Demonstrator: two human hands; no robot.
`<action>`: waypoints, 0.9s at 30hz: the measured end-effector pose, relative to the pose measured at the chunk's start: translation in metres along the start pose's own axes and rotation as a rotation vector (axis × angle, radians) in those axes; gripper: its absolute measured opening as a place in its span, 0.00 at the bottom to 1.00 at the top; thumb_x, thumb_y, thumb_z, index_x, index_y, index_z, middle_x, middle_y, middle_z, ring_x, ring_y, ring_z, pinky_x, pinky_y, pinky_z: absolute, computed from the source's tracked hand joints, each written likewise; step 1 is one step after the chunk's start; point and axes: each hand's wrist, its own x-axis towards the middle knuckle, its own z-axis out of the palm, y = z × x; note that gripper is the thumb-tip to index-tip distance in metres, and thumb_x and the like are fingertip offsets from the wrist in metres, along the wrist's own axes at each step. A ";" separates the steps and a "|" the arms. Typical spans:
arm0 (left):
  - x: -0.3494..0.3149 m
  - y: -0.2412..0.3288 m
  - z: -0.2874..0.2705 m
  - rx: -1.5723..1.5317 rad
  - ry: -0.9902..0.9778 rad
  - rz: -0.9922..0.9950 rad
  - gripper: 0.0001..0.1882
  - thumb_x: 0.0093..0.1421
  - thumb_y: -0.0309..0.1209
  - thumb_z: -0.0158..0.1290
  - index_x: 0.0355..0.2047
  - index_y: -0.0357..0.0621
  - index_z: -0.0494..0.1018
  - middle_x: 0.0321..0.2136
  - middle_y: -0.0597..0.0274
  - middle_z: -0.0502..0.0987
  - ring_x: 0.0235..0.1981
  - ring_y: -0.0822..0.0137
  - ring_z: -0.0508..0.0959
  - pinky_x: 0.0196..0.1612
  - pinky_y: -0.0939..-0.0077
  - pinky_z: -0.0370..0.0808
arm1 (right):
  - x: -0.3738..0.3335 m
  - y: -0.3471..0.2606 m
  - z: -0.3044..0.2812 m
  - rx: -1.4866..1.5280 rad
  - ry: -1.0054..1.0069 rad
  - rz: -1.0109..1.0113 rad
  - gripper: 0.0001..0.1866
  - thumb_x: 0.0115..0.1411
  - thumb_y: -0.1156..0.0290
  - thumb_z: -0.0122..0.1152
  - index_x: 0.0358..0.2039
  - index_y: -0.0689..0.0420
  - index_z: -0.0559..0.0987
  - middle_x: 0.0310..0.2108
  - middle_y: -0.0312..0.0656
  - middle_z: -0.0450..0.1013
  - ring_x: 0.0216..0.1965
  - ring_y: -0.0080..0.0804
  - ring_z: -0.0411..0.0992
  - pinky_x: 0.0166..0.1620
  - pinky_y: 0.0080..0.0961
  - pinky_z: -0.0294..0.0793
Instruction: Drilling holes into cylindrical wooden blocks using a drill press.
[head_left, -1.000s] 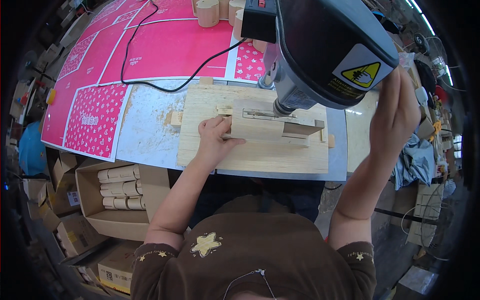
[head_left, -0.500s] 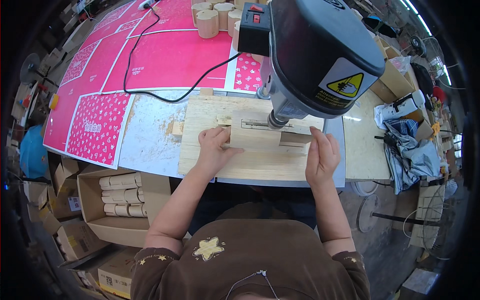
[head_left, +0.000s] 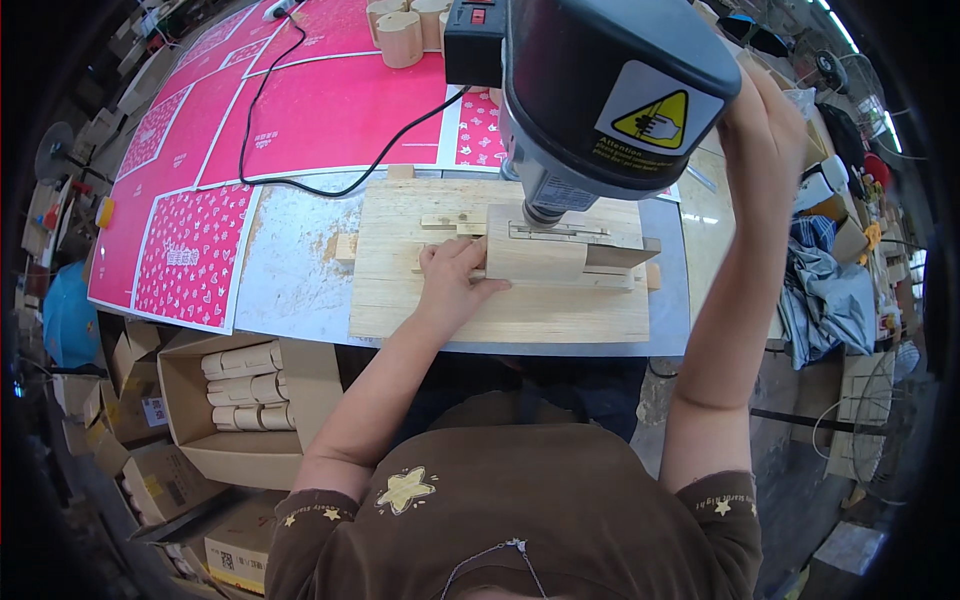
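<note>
A cluttered workshop spreads around my counter (head_left: 290,280), a scuffed grey top partly covered with bright pink printed sheets (head_left: 300,110). A black power cable (head_left: 330,185) snakes across them toward the drill press (head_left: 600,100), whose dark, bulky head hangs over the work and carries a yellow warning sticker. Under it lies a pale wooden base board (head_left: 500,310), set square on the counter's near edge, with thin guide strips fixed on top.

My left hand (head_left: 450,290) lies flat on that board, fingers spread and pressing against the left end of a small wooden block (head_left: 535,255); the grip is a push with an open palm, not a clench. The block sits directly below the drill spindle, against the strip jig.

My right hand (head_left: 770,100) is raised beside the machine's head on the right; whether its grip is closed on a lever there I cannot tell, since the housing hides the fingers.

To my lower left an open cardboard box (head_left: 200,420) holds stacked wooden pieces (head_left: 245,385). Rounded wooden cups (head_left: 400,35) stand at the far edge.
</note>
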 end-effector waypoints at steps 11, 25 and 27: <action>0.002 0.008 -0.003 -0.036 -0.042 -0.066 0.21 0.38 0.32 0.64 0.36 0.48 0.75 0.27 0.68 0.71 0.35 0.66 0.69 0.47 0.68 0.53 | -0.160 0.035 0.035 -0.089 -0.032 -0.141 0.05 0.48 0.80 0.54 0.27 0.61 0.76 0.19 0.42 0.67 0.22 0.36 0.64 0.27 0.30 0.60; 0.006 0.006 -0.003 -0.043 -0.024 -0.022 0.27 0.36 0.38 0.65 0.40 0.48 0.74 0.25 0.68 0.70 0.34 0.67 0.69 0.46 0.67 0.52 | 0.018 0.052 0.005 -0.657 0.133 -0.732 0.07 0.60 0.72 0.50 0.34 0.63 0.72 0.21 0.37 0.66 0.22 0.24 0.65 0.26 0.21 0.63; 0.008 0.007 -0.002 -0.098 -0.050 -0.033 0.25 0.34 0.38 0.66 0.36 0.46 0.74 0.23 0.68 0.69 0.33 0.68 0.69 0.46 0.68 0.52 | 0.017 0.075 0.012 0.110 -0.061 -0.102 0.14 0.62 0.65 0.47 0.41 0.61 0.74 0.36 0.44 0.72 0.39 0.31 0.71 0.40 0.24 0.69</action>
